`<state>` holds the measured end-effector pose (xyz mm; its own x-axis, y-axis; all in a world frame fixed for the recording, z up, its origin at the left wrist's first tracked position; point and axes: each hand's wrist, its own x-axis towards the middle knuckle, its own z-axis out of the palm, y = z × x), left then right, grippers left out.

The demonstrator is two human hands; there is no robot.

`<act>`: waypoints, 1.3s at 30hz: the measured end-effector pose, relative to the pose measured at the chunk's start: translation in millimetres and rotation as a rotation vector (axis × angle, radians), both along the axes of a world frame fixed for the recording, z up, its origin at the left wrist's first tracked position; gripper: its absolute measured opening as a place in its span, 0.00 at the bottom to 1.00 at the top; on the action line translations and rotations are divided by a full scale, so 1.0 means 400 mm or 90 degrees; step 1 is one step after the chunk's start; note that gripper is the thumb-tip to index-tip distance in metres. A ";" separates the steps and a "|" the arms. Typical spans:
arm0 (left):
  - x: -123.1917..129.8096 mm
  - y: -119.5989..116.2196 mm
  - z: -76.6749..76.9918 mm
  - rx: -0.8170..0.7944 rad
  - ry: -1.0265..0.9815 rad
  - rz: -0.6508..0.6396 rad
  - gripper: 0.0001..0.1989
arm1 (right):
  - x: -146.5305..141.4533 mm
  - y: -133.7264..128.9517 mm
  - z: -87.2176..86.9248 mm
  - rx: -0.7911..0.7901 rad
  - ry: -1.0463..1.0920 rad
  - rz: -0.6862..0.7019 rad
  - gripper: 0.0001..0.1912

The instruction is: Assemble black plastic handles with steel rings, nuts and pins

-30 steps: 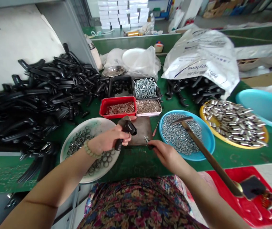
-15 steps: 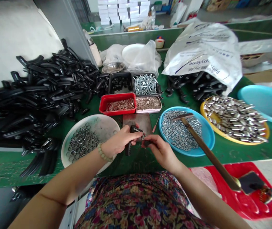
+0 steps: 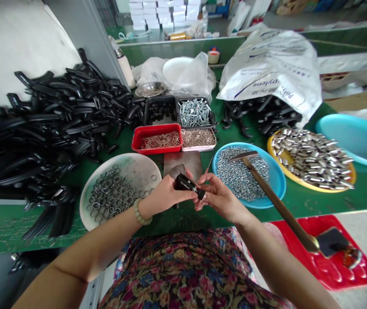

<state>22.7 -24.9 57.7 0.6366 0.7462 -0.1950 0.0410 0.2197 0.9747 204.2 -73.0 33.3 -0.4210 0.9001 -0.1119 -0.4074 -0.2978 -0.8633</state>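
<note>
My left hand [image 3: 164,196] is closed around a black plastic handle part [image 3: 183,183] with pale lettering on its side, held over the front of the bench. A small black end piece [image 3: 201,194] sits at the part's right end, beside a bit of shiny metal. The thumb and fingers of my right hand [image 3: 223,201] are closed at that end piece. Below the hands, the rest of the handle is mostly hidden. Behind them lies a flat metal plate [image 3: 188,161].
To the left are a white bowl of metal rings [image 3: 128,161] and a heap of black handles [image 3: 64,111]. Small bins of pins [image 3: 134,143] and screws [image 3: 194,113] stand ahead. A hammer [image 3: 267,189] lies across a blue tray of nuts [image 3: 281,189]; a yellow tray [image 3: 271,146] holds metal sleeves.
The handle part has turned in my left hand so its lettered side and right end show. My right hand's fingers have spread somewhat and come around the black end piece.
</note>
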 end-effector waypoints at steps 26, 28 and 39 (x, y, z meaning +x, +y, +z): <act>0.006 0.143 -0.165 0.814 0.520 -0.152 0.24 | -0.228 0.604 0.013 0.657 -1.129 0.200 0.09; -0.006 0.131 -0.165 0.798 0.517 -0.115 0.23 | -0.232 0.612 -0.005 0.671 -1.136 0.204 0.09; 0.001 0.125 -0.139 0.610 0.559 -0.004 0.27 | -0.064 0.456 0.019 0.588 -0.901 0.013 0.10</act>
